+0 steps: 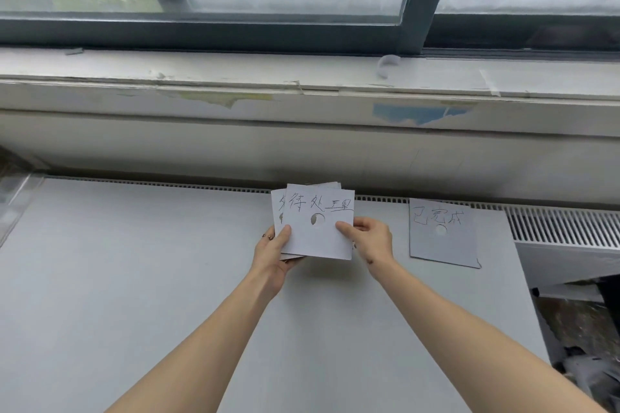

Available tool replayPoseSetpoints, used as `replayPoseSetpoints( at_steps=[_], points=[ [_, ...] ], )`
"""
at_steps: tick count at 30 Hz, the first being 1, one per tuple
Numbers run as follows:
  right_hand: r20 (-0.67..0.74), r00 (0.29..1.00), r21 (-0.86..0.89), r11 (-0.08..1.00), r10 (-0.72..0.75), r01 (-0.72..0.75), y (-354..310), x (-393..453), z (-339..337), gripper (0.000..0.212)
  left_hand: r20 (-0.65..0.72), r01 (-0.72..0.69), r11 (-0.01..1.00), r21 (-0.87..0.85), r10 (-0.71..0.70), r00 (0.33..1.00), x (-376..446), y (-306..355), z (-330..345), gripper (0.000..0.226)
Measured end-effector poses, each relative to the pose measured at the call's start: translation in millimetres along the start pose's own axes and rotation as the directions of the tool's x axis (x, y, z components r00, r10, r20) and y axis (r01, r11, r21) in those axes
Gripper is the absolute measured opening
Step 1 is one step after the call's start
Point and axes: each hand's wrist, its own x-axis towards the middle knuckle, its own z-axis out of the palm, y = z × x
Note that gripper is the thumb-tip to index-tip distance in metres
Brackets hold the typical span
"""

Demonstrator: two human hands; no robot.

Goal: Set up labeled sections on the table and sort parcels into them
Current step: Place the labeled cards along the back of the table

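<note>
I hold a small stack of white label cards (pixel 318 238) above the far middle of the pale grey table (pixel 134 278). The top card carries handwritten characters and a round hole. My left hand (pixel 273 253) grips the stack's lower left corner from beneath, thumb on top. My right hand (pixel 369 238) pinches the top card's right edge. Another label card (pixel 443 235), also handwritten and with a hole, lies flat on the table at the far right. No parcels are in view.
A wall and a worn windowsill (pixel 302 84) run along the table's far edge, with a window above. A white radiator grille (pixel 563 228) sits beyond the table's right end. Dark clutter (pixel 583 345) lies on the floor at lower right. A clear plastic item (pixel 13 198) sits at the far left.
</note>
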Motion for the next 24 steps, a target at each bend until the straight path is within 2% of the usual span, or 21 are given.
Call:
replayPoseSetpoints(
  at_steps=[2, 5, 9, 16, 24],
  points=[
    [0.006, 1.000, -0.001, 1.000, -0.030, 0.030, 1.0, -2.4, 18.1, 0.003, -0.016, 0.010, 1.000, -0.020, -0.010, 1.000, 2.3, 8.1, -16.0, 0.021],
    [-0.014, 0.999, 0.018, 0.999, -0.046, 0.046, 3.9, -6.6, 44.8, 0.013, -0.033, 0.021, 1.000, -0.004, -0.021, 0.999, 6.1, 18.5, -43.7, 0.023],
    [-0.126, 0.992, 0.108, 0.994, -0.009, 0.023, -1.4, -7.5, 67.3, 0.008, -0.092, 0.012, 0.999, 0.030, -0.009, 0.996, 16.4, 40.5, -85.6, 0.026],
    [-0.295, 0.954, 0.142, 0.990, 0.053, -0.011, -3.2, -0.3, 78.0, 0.012, -0.192, -0.030, 0.997, 0.069, 0.043, 0.980, 35.6, 83.7, -152.4, 0.029],
    [-0.357, 0.929, 0.093, 0.994, 0.094, -0.064, 9.3, 2.6, 114.3, 0.015, -0.174, -0.013, 0.993, 0.113, 0.033, 0.984, 47.0, 83.0, -195.1, 0.023]
  ],
)
